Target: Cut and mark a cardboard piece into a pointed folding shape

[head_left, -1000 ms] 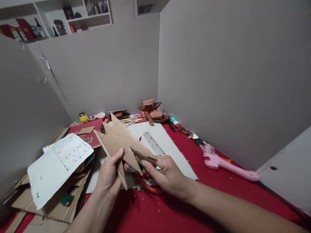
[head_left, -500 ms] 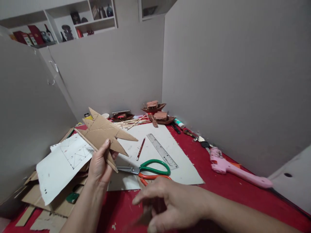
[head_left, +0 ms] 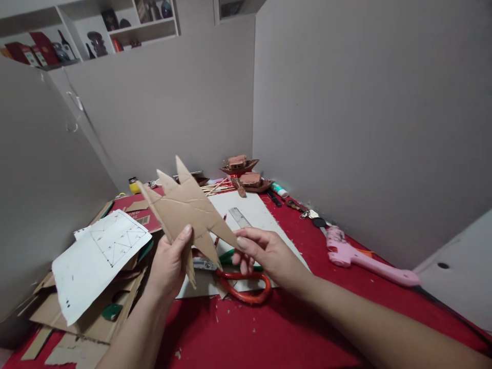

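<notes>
A piece of cardboard [head_left: 184, 205] cut with pointed, jagged ends is held up, tilted, above the table. My left hand [head_left: 169, 261] grips its lower left part, thumb on the front face. At the right-hand point, my right hand [head_left: 265, 251] pinches the tip between thumb and fingers. Beneath the cardboard lie scissors with one orange handle [head_left: 246, 300] and one green handle, partly covered by the cardboard and my right hand. A metal ruler [head_left: 239, 217] and a mostly hidden pencil rest on the white sheet [head_left: 265, 210] behind.
Left stands a pile of cardboard scraps [head_left: 88, 320] topped by a paper with drawn triangles [head_left: 96, 256]. Brown model boats [head_left: 251, 180] and thin sticks [head_left: 217, 187] sit at the back. A pink glue gun [head_left: 369, 264] lies right on the red tabletop [head_left: 230, 338].
My right hand has moved up from the table's front and taken hold of the cardboard's right tip. The cardboard has turned and shifted right. Scissors now sit partly behind it.
</notes>
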The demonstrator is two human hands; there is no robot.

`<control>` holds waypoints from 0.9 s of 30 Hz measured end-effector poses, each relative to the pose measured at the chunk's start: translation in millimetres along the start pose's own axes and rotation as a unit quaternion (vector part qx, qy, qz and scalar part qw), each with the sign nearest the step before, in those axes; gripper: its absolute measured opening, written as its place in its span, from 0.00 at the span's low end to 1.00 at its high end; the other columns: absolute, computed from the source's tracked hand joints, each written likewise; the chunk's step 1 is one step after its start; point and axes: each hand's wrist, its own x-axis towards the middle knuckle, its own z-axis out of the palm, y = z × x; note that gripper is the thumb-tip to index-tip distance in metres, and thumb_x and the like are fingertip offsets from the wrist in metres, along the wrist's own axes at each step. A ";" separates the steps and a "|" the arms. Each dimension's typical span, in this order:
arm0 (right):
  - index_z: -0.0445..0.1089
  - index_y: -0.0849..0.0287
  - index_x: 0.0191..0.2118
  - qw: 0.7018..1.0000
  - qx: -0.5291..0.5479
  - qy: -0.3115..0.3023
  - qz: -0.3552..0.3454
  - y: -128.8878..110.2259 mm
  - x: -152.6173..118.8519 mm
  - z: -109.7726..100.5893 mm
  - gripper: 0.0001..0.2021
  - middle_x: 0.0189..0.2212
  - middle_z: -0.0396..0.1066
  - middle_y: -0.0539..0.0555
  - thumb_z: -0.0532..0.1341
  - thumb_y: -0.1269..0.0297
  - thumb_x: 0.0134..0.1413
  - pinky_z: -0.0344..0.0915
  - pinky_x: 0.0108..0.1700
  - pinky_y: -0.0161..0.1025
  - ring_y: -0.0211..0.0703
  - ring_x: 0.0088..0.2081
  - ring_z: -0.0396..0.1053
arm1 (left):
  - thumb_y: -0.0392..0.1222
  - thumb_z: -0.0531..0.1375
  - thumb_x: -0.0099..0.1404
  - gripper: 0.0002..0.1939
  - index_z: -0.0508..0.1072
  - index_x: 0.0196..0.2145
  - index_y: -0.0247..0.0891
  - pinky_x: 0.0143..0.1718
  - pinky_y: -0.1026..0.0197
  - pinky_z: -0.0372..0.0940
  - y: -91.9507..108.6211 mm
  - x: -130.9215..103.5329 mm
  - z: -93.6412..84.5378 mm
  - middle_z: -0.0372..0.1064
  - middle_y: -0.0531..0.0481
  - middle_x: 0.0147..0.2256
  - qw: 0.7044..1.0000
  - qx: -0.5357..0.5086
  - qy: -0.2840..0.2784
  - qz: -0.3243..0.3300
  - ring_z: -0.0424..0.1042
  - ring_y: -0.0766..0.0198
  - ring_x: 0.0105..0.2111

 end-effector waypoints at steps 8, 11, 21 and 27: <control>0.69 0.61 0.24 0.999 0.012 0.025 -0.030 -6.2 2.5 -5.9 0.22 0.19 0.72 0.48 0.66 0.44 0.50 0.61 0.22 0.29 0.31 0.17 0.66 | 0.56 0.69 0.54 0.20 0.76 0.30 0.33 0.24 0.63 0.70 0.2 4.5 -7.4 0.73 0.49 0.21 0.997 0.020 -0.067 -0.037 0.75 0.59 0.24; 0.70 0.61 0.25 0.998 0.019 0.047 -0.042 -4.7 3.5 -6.4 0.21 0.20 0.73 0.48 0.66 0.45 0.51 0.62 0.22 0.30 0.31 0.17 0.67 | 0.53 0.68 0.56 0.18 0.77 0.32 0.34 0.25 0.64 0.69 2.2 4.0 -9.3 0.73 0.50 0.23 0.993 0.039 -0.100 -0.038 0.74 0.62 0.23; 0.70 0.60 0.26 0.997 -0.003 0.056 -0.057 -5.5 2.4 -3.6 0.21 0.21 0.73 0.49 0.66 0.44 0.51 0.64 0.23 0.31 0.32 0.18 0.66 | 0.40 0.71 0.53 0.10 0.78 0.31 0.34 0.27 0.66 0.68 -2.8 0.7 -8.7 0.74 0.49 0.24 0.987 0.104 -0.124 -0.022 0.71 0.67 0.23; 0.69 0.60 0.27 0.996 -0.024 0.053 -0.072 -3.2 1.3 -2.3 0.21 0.22 0.73 0.50 0.65 0.44 0.53 0.64 0.23 0.33 0.33 0.19 0.66 | 0.39 0.72 0.50 0.10 0.78 0.29 0.33 0.27 0.67 0.66 -2.4 2.2 -6.2 0.73 0.50 0.23 0.991 0.090 -0.097 -0.012 0.71 0.68 0.23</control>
